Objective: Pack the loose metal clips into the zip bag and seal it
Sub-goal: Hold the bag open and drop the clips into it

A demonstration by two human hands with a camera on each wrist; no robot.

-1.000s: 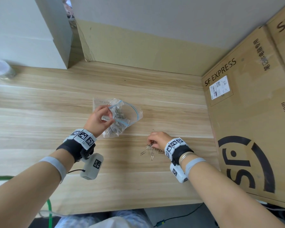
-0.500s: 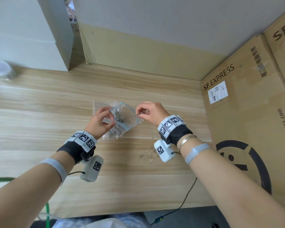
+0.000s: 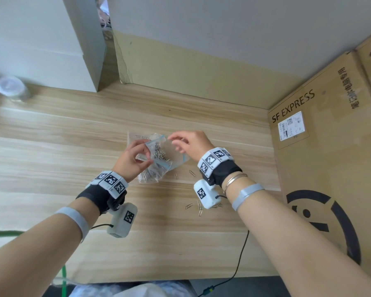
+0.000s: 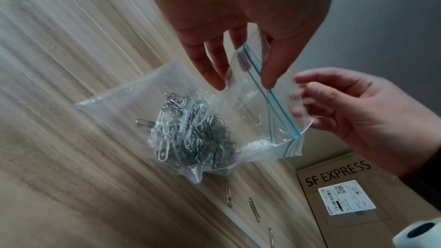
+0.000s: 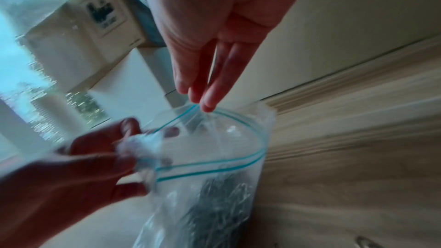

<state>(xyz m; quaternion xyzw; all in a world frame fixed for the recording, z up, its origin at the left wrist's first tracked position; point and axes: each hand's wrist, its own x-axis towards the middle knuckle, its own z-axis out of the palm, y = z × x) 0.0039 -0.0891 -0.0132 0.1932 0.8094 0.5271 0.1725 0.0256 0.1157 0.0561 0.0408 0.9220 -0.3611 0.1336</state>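
A clear zip bag [image 3: 159, 166] with a blue zip line lies on the wooden table [image 3: 51, 159], holding a heap of metal clips [image 4: 190, 133]. My left hand [image 3: 147, 153] pinches the bag's rim and lifts the mouth [image 5: 214, 139] apart. Over that mouth hovers my right hand [image 3: 176, 142]; its straight fingertips [image 5: 205, 105] touch the rim, and no clip shows in them. Several loose clips [image 3: 198, 207] lie on the table below my right wrist, and two more [image 3: 192, 173] lie beside the bag's lower right edge.
A large SF Express cardboard box [image 3: 330, 168] stands along the right side of the table. A white box [image 3: 41, 39] sits at the back left with a clear bottle [image 3: 11, 87] beside it. A black cable [image 3: 242, 258] hangs off the front edge.
My right hand left the loose clips, rose to the bag's mouth with clips pinched, and now its fingers are relaxed there. My left hand kept hold of the rim.
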